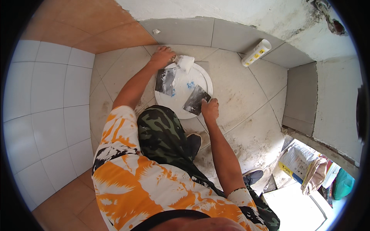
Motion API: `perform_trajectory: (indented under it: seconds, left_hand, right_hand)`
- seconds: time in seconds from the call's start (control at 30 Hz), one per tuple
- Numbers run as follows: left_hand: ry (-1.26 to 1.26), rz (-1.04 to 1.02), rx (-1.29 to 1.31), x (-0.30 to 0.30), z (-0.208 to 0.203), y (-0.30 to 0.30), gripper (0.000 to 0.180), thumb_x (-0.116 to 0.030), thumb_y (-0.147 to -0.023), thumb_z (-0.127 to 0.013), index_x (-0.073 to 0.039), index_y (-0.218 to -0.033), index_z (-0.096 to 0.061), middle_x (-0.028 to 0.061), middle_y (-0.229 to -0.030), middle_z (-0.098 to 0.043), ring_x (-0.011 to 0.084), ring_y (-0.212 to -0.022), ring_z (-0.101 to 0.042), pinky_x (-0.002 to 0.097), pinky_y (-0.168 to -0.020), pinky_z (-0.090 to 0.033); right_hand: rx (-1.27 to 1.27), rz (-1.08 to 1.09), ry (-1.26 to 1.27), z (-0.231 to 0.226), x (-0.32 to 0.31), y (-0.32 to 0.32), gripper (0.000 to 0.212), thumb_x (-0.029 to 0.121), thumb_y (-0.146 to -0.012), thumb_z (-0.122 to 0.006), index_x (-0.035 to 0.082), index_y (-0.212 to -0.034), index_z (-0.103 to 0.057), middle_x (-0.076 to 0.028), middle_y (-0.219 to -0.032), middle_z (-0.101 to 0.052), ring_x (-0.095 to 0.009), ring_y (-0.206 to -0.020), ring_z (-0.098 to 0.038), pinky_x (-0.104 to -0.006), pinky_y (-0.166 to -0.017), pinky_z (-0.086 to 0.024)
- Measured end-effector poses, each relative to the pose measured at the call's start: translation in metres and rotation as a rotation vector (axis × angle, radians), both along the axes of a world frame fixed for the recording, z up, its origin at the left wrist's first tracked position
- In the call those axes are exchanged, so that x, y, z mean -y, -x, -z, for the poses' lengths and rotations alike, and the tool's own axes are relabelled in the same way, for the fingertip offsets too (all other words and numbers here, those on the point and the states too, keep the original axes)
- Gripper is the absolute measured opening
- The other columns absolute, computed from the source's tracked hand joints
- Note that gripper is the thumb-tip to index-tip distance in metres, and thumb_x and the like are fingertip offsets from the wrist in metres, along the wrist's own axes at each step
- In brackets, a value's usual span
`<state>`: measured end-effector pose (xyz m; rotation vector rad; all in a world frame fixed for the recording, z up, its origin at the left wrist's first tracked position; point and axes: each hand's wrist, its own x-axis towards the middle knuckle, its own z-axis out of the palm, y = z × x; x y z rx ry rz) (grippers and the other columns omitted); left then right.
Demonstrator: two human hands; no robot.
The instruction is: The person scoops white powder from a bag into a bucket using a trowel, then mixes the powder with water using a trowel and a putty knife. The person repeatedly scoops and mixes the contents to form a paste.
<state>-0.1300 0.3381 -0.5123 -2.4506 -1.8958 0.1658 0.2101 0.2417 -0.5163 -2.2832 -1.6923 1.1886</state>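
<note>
Patterned shirt (131, 181) fills six o'clock; toward twelve, over a white lid (184, 94), the left hand (162, 57) grips a scraper (185, 63), already paste-coated; the right hand (210, 109) clasps a dark blade (196, 101), seemingly not yet wiped clean.

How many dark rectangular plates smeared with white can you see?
2. One plate is at the left side of the round white disc; the other plate is in the person's right hand. No others show.

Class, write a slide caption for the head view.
Left hand holds a white-coated tool, right hand a dark square plate, over a round white disc.
</note>
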Motion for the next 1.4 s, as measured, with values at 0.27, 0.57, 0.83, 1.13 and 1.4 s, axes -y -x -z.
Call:
perform_trajectory:
  seconds: [0.27, 0.57, 0.83, 1.13, 1.4]
  left_hand:
    - [0.069, -0.864, 0.929, 0.201, 0.027, -0.021, 0.029, -0.019, -0.093, -0.061, -0.007, -0.118, -0.054, 0.0175, -0.103, -0.064, 0.0324, -0.098, -0.064, 0.0404, -0.087, -0.047]
    - [-0.019, -1.117, 1.373, 0.249, 0.129, -0.034, 0.036, -0.016, -0.093, -0.062, -0.005, -0.126, -0.053, 0.0102, -0.113, -0.064, 0.0223, -0.106, -0.06, 0.0358, -0.091, -0.045]
    - [0.103, -1.181, 0.948, 0.242, 0.122, 0.01, 0.044, -0.026, -0.088, -0.069, -0.006, -0.125, -0.056, 0.0125, -0.123, -0.061, 0.0238, -0.109, -0.06, 0.0381, -0.096, -0.047]
    - [1.004, -0.394, 1.634, 0.122, -0.072, -0.132, 0.041, -0.019, -0.098, -0.06, -0.006, -0.135, -0.047, 0.0151, -0.142, -0.05, 0.0224, -0.116, -0.058, 0.0415, -0.101, -0.046]
    - [1.652, -0.154, 1.291, 0.094, -0.106, -0.323, 0.048, -0.017, -0.097, -0.061, -0.007, -0.141, -0.046, 0.0064, -0.134, -0.053, 0.022, -0.119, -0.058, 0.0391, -0.101, -0.045]
  right_hand:
    - [-0.057, 0.046, -0.084, 0.017, -0.015, -0.002, 0.05, 0.04, -0.082, -0.072, 0.002, -0.113, -0.061, -0.024, -0.116, -0.061, -0.042, -0.104, -0.063, -0.0516, -0.089, -0.05]
    - [-0.323, 0.161, -0.081, 0.055, -0.023, -0.009, 0.039, 0.018, -0.077, -0.08, 0.0, -0.104, -0.057, -0.016, -0.09, -0.063, -0.028, -0.081, -0.064, -0.0418, -0.073, -0.052]
    - [-0.791, 0.368, -0.002, 0.043, -0.036, -0.037, 0.036, 0.004, -0.076, -0.078, 0.004, -0.098, -0.049, -0.007, -0.082, -0.054, -0.016, -0.069, -0.054, -0.0336, -0.053, -0.044]
    - [-0.943, 0.589, 0.062, -0.059, -0.02, -0.263, 0.037, 0.013, -0.088, -0.072, 0.006, -0.112, -0.044, -0.009, -0.09, -0.059, -0.018, -0.077, -0.059, -0.0343, -0.055, -0.049]
    - [-0.834, 0.825, 0.135, -0.111, 0.072, -0.454, 0.021, 0.005, -0.096, -0.06, 0.008, -0.112, -0.046, -0.009, -0.096, -0.058, -0.021, -0.092, -0.06, -0.0415, -0.079, -0.056]
